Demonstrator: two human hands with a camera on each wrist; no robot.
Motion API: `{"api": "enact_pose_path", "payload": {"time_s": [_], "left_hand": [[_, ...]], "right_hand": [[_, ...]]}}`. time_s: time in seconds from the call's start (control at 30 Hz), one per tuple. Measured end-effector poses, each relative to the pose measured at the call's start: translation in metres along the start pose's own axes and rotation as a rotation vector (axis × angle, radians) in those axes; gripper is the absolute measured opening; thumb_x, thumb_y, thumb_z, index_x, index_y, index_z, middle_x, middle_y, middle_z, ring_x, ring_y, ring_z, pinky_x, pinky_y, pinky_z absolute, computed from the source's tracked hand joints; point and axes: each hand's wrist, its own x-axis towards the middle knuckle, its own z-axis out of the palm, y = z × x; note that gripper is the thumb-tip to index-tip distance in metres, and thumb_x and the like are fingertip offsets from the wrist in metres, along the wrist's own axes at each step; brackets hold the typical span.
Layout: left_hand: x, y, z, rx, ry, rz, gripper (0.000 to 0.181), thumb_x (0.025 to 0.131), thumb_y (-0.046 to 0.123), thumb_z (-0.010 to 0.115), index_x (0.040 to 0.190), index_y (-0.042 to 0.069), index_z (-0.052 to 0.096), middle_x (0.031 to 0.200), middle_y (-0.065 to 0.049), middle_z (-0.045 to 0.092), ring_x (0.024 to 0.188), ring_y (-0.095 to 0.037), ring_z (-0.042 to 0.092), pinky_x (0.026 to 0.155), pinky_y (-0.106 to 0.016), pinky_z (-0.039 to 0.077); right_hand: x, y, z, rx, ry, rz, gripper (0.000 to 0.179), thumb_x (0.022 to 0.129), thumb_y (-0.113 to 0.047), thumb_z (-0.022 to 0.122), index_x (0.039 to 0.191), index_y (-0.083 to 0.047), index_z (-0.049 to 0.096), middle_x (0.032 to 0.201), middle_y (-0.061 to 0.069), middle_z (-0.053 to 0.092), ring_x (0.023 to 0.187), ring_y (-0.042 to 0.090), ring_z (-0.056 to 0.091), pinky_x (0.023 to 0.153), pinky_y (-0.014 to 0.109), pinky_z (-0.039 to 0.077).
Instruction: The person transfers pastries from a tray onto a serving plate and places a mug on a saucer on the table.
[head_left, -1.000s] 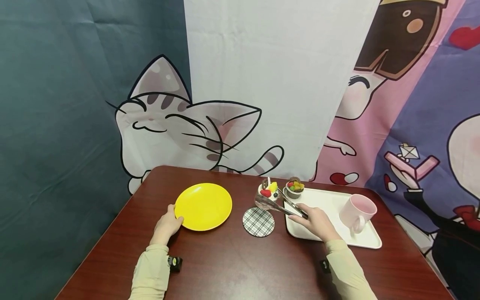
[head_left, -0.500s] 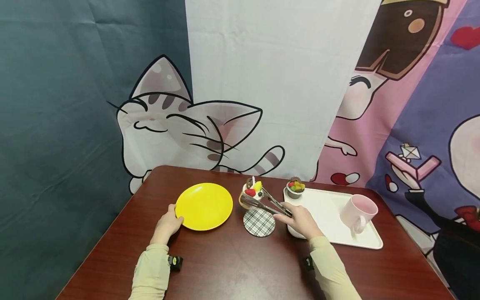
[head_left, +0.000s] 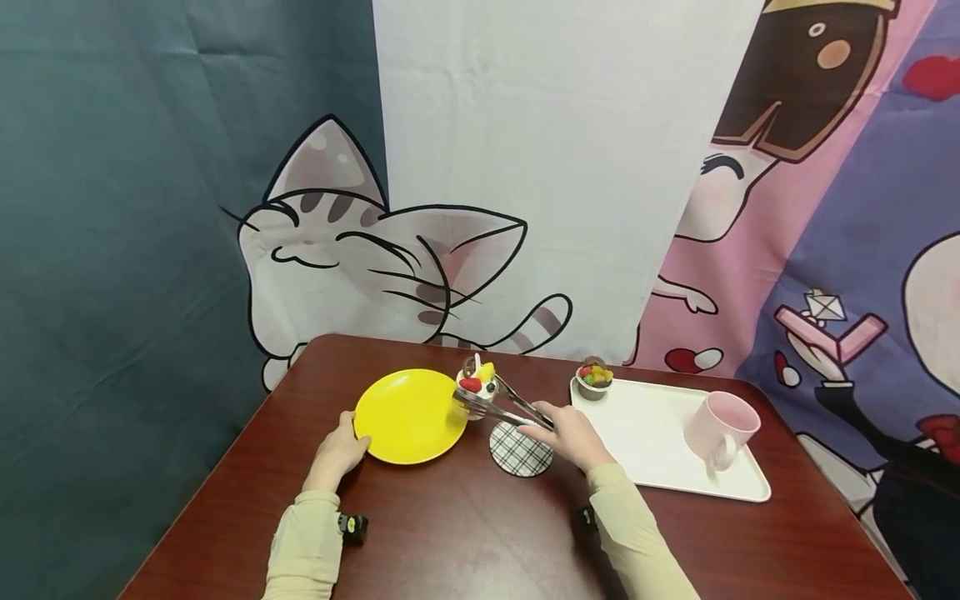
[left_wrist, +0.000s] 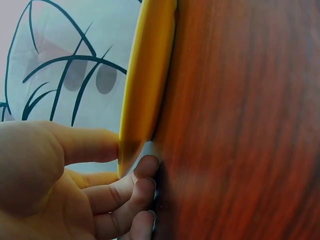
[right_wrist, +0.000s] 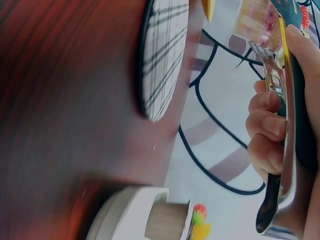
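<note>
My left hand [head_left: 337,454] pinches the near-left rim of a round yellow plate [head_left: 408,417]. In the left wrist view, the thumb lies on one face of the plate's rim [left_wrist: 145,80] and fingers curl beneath. My right hand [head_left: 568,435] grips metal tongs [head_left: 491,409]. Between the tongs' tips is a small fruit-topped cake [head_left: 477,385], with red and yellow fruit on white cream. It is at the plate's right edge, held up off the table. The right wrist view catches the cake's clear-sided, layered lower part [right_wrist: 257,22] and the tongs' handle [right_wrist: 289,125].
A round checked coaster [head_left: 521,450] lies between plate and tray. On the white tray [head_left: 652,417] stand a pink mug [head_left: 722,429] at the right and a fruit-topped cupcake [head_left: 595,379] at the back-left corner. A printed curtain [head_left: 465,108] hangs behind the table.
My right hand has carried the tongs and the cake leftward, from beside the tray, past the coaster, to the plate's right edge. The left hand and plate have stayed put.
</note>
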Motion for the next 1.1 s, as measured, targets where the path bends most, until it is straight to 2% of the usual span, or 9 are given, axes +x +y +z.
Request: {"api": "enact_pose_path", "payload": {"time_s": [0.3,0.53,0.8,1.1], "left_hand": [[-0.001,-0.001,0.001,-0.001,0.008,0.018,0.058,0.087,0.021,0.046,0.133,-0.002,0.02,0.116,-0.03,0.051,0.09,-0.035,0.055,0.074,-0.043,0.043],[-0.001,-0.002,0.0,-0.004,0.008,0.024,0.059,0.087,0.021,0.047,0.133,-0.001,0.02,0.114,-0.03,0.052,0.087,-0.034,0.055,0.072,-0.043,0.042],[0.001,-0.002,0.002,-0.007,0.016,0.018,0.058,0.087,0.02,0.047,0.133,-0.001,0.02,0.116,-0.03,0.051,0.094,-0.037,0.054,0.077,-0.046,0.043],[0.005,-0.003,0.004,-0.009,0.02,-0.012,0.057,0.087,0.02,0.047,0.133,0.0,0.021,0.121,-0.03,0.049,0.1,-0.038,0.052,0.083,-0.048,0.042]], "right_hand": [[0.013,-0.017,0.013,0.004,-0.05,-0.001,0.046,0.073,-0.055,0.06,0.104,-0.021,0.063,0.067,-0.012,0.06,0.055,0.004,0.047,0.058,0.022,0.042],[0.018,-0.026,0.025,0.008,-0.115,0.007,0.05,0.074,-0.056,0.058,0.109,-0.02,0.061,0.067,-0.011,0.059,0.055,0.006,0.047,0.058,0.022,0.043],[0.027,-0.038,0.037,-0.026,-0.156,-0.039,0.054,0.076,-0.057,0.056,0.113,-0.019,0.06,0.088,-0.001,0.069,0.068,0.008,0.059,0.069,0.028,0.051],[0.033,-0.051,0.05,-0.033,-0.166,-0.1,0.051,0.077,-0.055,0.056,0.111,-0.018,0.062,0.086,-0.002,0.069,0.07,0.008,0.061,0.068,0.028,0.051]]}}
